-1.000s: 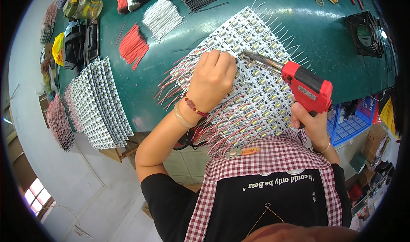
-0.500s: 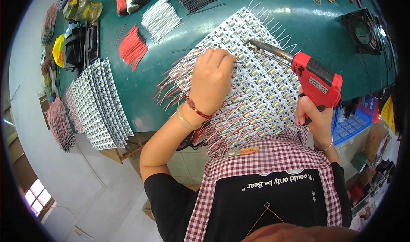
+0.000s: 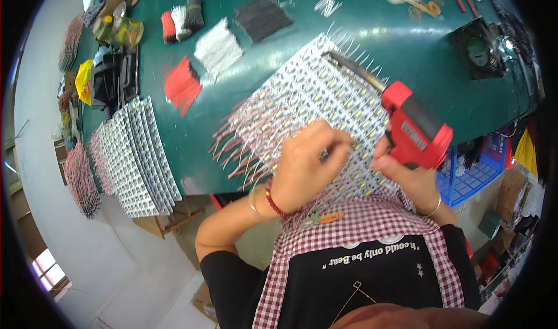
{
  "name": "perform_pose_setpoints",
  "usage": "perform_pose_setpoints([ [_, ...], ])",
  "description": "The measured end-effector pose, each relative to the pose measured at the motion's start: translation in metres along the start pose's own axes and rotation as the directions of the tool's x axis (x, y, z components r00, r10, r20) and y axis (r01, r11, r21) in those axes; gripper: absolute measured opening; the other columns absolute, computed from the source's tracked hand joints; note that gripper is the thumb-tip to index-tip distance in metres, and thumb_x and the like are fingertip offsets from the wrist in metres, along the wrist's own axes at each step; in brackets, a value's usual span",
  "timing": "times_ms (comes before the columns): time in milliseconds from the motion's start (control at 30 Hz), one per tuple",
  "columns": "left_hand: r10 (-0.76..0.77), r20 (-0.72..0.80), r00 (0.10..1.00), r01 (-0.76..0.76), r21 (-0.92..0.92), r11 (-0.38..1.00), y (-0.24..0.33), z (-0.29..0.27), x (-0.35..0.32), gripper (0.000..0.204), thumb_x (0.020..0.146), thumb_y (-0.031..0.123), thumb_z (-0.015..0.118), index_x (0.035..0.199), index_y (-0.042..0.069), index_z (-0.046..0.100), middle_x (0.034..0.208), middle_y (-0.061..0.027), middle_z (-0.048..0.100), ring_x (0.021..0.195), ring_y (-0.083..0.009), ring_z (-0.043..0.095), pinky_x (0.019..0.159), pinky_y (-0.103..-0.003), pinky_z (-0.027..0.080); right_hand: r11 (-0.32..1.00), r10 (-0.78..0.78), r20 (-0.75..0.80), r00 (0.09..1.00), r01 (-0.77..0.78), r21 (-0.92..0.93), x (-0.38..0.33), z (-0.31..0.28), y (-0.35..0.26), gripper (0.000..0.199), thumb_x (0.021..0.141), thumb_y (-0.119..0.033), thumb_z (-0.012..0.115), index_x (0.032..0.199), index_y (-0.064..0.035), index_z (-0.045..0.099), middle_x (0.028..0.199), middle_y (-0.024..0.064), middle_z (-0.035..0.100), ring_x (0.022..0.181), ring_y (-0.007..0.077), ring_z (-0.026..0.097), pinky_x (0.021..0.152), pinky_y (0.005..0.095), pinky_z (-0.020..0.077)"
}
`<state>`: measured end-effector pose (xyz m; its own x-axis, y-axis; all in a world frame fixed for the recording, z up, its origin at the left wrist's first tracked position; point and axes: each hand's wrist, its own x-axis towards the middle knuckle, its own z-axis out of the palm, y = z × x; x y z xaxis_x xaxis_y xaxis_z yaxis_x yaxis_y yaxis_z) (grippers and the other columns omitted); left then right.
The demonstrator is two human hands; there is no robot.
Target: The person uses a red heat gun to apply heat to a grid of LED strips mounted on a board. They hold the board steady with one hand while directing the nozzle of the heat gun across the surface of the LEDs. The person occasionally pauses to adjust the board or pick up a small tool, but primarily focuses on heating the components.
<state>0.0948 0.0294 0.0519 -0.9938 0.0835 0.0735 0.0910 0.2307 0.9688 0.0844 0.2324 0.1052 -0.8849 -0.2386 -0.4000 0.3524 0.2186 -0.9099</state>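
Maroon checks cover the apron, closest in. Just past it, the left hand curls half-closed, thumb near forefinger, over an LED circuit panel at the near edge of the green workbench; blur leaves unclear whether it pinches anything. At its 3 o'clock, the right hand grips a red-and-black soldering gun, barrel toward 10 o'clock. From the panel, red wires lie at 10, a fan at 2.
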Motion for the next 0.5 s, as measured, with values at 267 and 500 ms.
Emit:
perform_pose_setpoints([
  [267, -0.309, 0.242, 0.92, 0.382, -0.367, 0.848, 0.005, 0.025, -0.017, 0.008, 0.085, 0.004, 0.07, 0.087, -0.002, 0.064, 0.079, -0.0034, 0.065, 0.075, -0.0095, 0.059, 0.068, -0.024, 0.048, 0.974, -0.188, 0.03, 0.982, 0.191, -0.119, 0.0, -0.002, 0.015, 0.046, 0.082, -0.007, 0.075, 0.121, 0.0002, 0.053, 0.095, 0.0075, 0.062, 0.086, 0.0118, 0.062, 0.076, 0.0272, 0.0507],
  [500, -0.42, 0.297, 0.857, 0.515, -0.51, 0.689, 0.01, 0.024, -0.018, 0.003, 0.088, -0.001, 0.065, 0.089, -0.002, 0.062, 0.081, -0.0065, 0.066, 0.074, -0.0121, 0.063, 0.068, -0.025, 0.051, 0.942, -0.248, 0.08, 0.965, 0.26, -0.213, 0.0, -0.002, -0.002, 0.047, 0.085, -0.013, 0.069, 0.127, -0.0034, 0.05, 0.098, 0.0132, 0.066, 0.09, 0.0188, 0.065, 0.078, 0.0318, 0.0513],
])
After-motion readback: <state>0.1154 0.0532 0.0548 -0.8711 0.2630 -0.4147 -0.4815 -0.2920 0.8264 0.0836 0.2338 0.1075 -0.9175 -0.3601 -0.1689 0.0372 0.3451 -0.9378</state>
